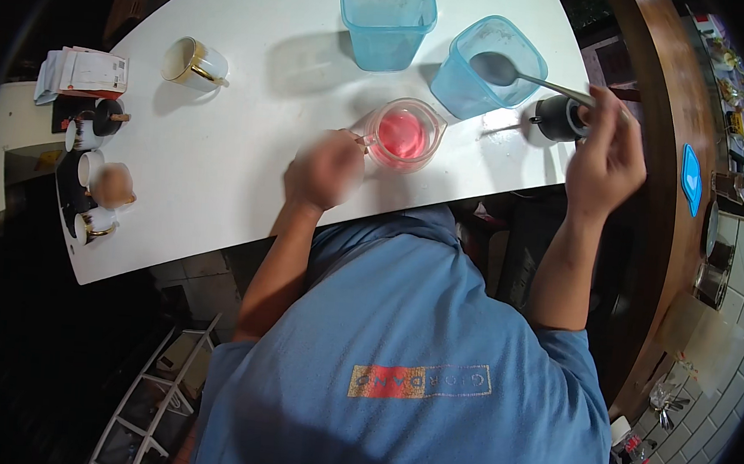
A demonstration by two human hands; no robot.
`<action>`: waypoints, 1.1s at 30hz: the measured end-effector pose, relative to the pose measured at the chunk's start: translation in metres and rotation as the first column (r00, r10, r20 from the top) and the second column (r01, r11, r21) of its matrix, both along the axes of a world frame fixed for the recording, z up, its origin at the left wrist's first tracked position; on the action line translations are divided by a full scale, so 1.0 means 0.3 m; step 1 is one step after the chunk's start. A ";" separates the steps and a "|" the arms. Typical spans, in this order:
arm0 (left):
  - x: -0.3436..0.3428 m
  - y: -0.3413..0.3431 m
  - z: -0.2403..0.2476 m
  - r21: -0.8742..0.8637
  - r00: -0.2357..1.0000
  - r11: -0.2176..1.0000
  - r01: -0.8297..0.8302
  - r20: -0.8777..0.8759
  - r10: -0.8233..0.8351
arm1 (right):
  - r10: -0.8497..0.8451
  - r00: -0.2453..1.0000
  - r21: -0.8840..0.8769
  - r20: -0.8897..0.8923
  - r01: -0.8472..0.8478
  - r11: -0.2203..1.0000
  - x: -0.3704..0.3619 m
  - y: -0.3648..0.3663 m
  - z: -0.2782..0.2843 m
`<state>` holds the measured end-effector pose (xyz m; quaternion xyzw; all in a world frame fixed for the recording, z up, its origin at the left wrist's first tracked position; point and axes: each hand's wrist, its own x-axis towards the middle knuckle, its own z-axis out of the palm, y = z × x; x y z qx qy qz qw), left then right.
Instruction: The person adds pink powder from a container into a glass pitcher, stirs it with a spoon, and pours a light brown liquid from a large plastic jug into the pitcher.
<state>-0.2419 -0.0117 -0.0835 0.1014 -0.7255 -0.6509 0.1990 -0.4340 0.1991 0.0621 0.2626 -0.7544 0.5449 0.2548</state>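
Note:
My left hand (326,170) is closed on the handle of a clear glass measuring jug (406,135), which has a spout on its right side and red liquid inside. In my right hand (607,158) is a metal spoon (534,79), its handle between thumb and fingers. The spoon's bowl reaches over the opening of a translucent blue plastic container (472,91). Whether anything lies in the spoon or at the container's bottom, I cannot tell. A second blue container (387,39) stands behind the jug. Beside my right hand is a small black cylindrical object (559,118), partly covered.
All this stands on a white table (248,159) with a curved far edge. A white mug with gold trim (194,64) is at the left. Several cups on a dark tray (68,194) and some papers (94,72) sit further left. A wooden counter with a blue lid (691,180) runs along the right.

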 end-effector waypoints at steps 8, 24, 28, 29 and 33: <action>0.011 -0.017 -0.013 -0.080 0.997 0.996 0.045 0.061 -0.040 | -0.010 1.000 0.416 0.012 0.004 0.909 -0.103 -0.124 -0.048; 0.004 -0.011 0.033 -0.121 0.994 0.992 0.039 0.104 -0.027 | 0.073 0.996 0.551 0.056 -0.092 0.829 -0.151 -0.114 -0.047; 0.006 -0.013 0.029 -0.125 0.993 0.991 0.042 0.113 -0.028 | 0.093 0.991 0.527 0.093 -0.128 0.840 -0.155 -0.113 -0.044; 0.006 -0.013 0.029 -0.125 0.994 0.991 0.043 0.108 -0.030 | 0.099 0.991 0.519 0.095 -0.134 0.844 -0.160 -0.110 -0.045; 0.009 -0.017 0.014 -0.120 0.994 0.992 0.046 0.100 -0.034 | 0.075 0.995 0.525 0.067 -0.099 0.845 -0.169 -0.103 -0.043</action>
